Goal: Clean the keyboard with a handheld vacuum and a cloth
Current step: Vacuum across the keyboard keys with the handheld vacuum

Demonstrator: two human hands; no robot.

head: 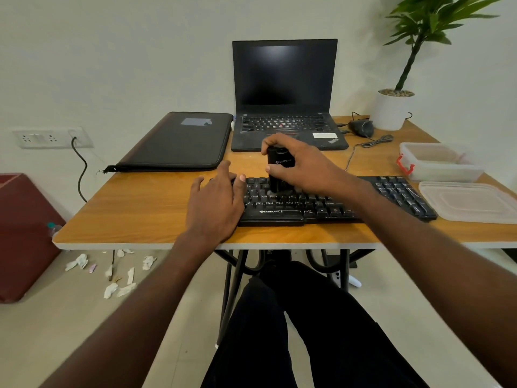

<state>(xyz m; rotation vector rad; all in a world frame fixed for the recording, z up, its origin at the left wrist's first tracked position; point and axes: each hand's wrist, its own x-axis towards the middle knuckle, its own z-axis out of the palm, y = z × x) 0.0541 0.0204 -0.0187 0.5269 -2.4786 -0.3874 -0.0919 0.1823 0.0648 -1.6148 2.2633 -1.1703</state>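
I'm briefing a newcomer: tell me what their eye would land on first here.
First, the right hand gripping the black handheld vacuum upright on the keyboard at the table's near edge, the left hand resting on its left end. Behind stands an open, dark laptop.

- Black keyboard [321,204]: flat on wooden desk near front edge, left end hidden under a hand.
- Black handheld vacuum [279,170]: upright, nozzle down on middle key rows, gripped from the right side.
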